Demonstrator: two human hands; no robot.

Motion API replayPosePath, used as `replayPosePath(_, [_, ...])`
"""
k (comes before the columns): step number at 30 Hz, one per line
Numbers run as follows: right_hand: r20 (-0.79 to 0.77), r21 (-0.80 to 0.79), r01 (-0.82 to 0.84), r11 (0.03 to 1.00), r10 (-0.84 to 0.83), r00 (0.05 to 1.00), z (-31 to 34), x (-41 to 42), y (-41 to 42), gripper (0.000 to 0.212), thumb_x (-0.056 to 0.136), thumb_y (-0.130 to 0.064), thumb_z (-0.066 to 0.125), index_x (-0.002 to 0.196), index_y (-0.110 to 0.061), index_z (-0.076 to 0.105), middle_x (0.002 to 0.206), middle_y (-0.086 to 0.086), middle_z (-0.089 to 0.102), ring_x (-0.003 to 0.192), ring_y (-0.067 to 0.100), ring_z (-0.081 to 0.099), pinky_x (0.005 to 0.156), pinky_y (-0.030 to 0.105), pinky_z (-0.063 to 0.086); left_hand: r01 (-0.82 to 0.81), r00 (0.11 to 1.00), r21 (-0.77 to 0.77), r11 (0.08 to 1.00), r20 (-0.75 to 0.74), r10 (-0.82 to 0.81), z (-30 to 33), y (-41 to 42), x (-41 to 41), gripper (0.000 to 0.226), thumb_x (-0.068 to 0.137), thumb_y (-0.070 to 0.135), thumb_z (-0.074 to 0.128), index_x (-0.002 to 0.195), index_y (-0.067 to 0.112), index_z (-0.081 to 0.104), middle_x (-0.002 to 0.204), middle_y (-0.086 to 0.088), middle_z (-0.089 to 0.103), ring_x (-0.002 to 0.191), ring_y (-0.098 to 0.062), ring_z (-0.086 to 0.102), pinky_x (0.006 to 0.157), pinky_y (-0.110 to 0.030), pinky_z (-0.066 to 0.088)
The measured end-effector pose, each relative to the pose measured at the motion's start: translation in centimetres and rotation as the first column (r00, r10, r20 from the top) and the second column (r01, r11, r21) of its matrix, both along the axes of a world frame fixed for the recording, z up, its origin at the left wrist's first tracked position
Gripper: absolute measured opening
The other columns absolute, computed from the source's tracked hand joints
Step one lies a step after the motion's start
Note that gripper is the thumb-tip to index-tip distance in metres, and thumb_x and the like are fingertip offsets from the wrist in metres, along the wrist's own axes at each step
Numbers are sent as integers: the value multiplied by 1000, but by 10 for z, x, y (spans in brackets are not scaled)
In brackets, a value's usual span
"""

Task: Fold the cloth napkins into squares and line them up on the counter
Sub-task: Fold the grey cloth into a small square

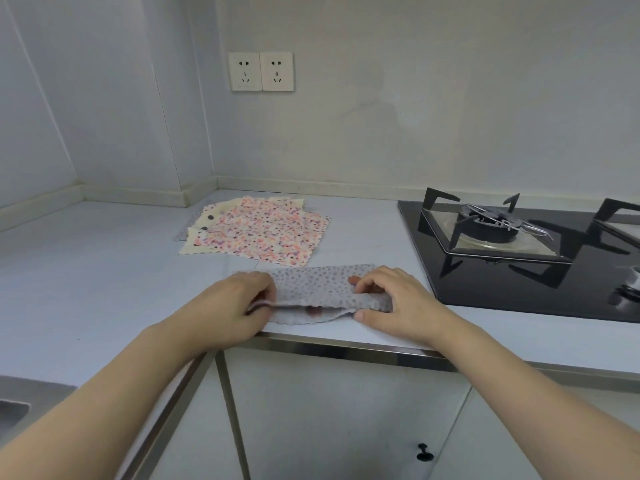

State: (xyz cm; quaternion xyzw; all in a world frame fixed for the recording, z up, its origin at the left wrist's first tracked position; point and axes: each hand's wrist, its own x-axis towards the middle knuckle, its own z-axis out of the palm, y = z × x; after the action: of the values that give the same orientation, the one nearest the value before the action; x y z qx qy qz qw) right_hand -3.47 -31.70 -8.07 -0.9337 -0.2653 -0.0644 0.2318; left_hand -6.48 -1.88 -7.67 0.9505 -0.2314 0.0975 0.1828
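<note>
A grey dotted napkin (317,289) lies folded in half along the front edge of the counter (104,271). My left hand (232,306) pinches its left end, fingers curled round the layers. My right hand (391,299) grips its right end, fingers on top and thumb at the near edge. Behind it lies a loose pile of unfolded napkins: a pink speckled napkin (266,233) on top, a cream napkin with dark dots (207,223) under it, and a grey one peeking out at the left.
A black gas hob (519,244) with burner grates takes up the counter's right side, close to my right hand. Two wall sockets (261,71) sit above the pile. A sink corner (20,403) shows at lower left. Cabinet doors with a knob (423,452) are below.
</note>
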Motion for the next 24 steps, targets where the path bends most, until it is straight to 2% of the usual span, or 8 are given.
replayPosePath(3, [0, 41, 15, 999, -15, 1000, -2, 0, 0, 27, 76, -51, 60, 100, -41, 52, 98, -31, 47, 101, 3, 47, 89, 27, 42, 37, 997, 95, 995, -76, -29, 8, -1, -2, 18, 72, 27, 46, 88, 31, 53, 86, 15, 51, 82, -5, 48, 72, -24, 45])
replayPosePath(7, [32, 102, 106, 989, -110, 993, -4, 0, 0, 20, 86, -15, 55, 100, -30, 54, 98, -16, 56, 90, 7, 50, 76, 26, 42, -81, 997, 132, 988, 28, 78, 10, -3, -1, 9, 83, 12, 46, 79, 18, 50, 74, 5, 52, 68, -14, 49, 59, -28, 41])
replayPosePath(10, [86, 66, 161, 985, -166, 982, -4, -1, -1, 18, 91, -14, 53, 106, -21, 59, 99, -8, 60, 87, 11, 50, 75, 28, 44, -199, 980, 45, 979, 31, 198, 7, -3, 0, 17, 90, 5, 41, 78, 15, 47, 67, -3, 53, 62, -20, 50, 54, -31, 37])
replayPosePath(14, [55, 145, 147, 978, -156, 986, -3, -2, -1, 15, 96, -22, 53, 106, -17, 63, 96, -4, 65, 87, 15, 56, 74, 29, 43, -216, 976, -30, 976, 6, 216, 7, -4, -3, 23, 92, 3, 37, 77, 18, 45, 65, -8, 54, 62, -26, 52, 54, -35, 36])
replayPosePath(16, [-9, 203, 142, 969, -143, 990, -1, -3, -2, 13, 96, -25, 54, 103, -19, 64, 91, -3, 66, 83, 15, 58, 72, 27, 44, -184, 983, -88, 979, -2, 185, 10, -4, -6, 22, 93, 11, 39, 75, 21, 45, 64, -6, 54, 61, -24, 50, 54, -35, 35])
replayPosePath(19, [-76, 220, 139, 966, -125, 989, 0, -4, -2, 15, 94, -20, 59, 108, -24, 60, 96, -6, 65, 86, 10, 60, 72, 20, 45, -118, 993, -111, 987, -15, 117, 15, -2, -11, 16, 85, 39, 46, 77, 25, 46, 65, -1, 55, 59, -18, 48, 53, -33, 35])
replayPosePath(22, [-101, 204, 144, 968, -125, 987, 0, -3, -1, 17, 91, -15, 60, 102, -28, 57, 96, -5, 64, 86, 14, 61, 75, 26, 49, -73, 996, -59, 996, -56, 70, 17, 0, -13, 33, 73, 61, 49, 80, 29, 47, 67, 2, 54, 57, -11, 45, 54, -30, 36])
replayPosePath(24, [-112, 257, 157, 954, -132, 985, 0, -2, -2, 14, 91, -15, 62, 96, -27, 58, 93, -7, 65, 85, 11, 61, 71, 21, 47, -64, 996, -60, 996, -70, 60, 17, 1, -12, 38, 72, 67, 54, 80, 30, 48, 68, 5, 54, 58, -9, 47, 55, -29, 38])
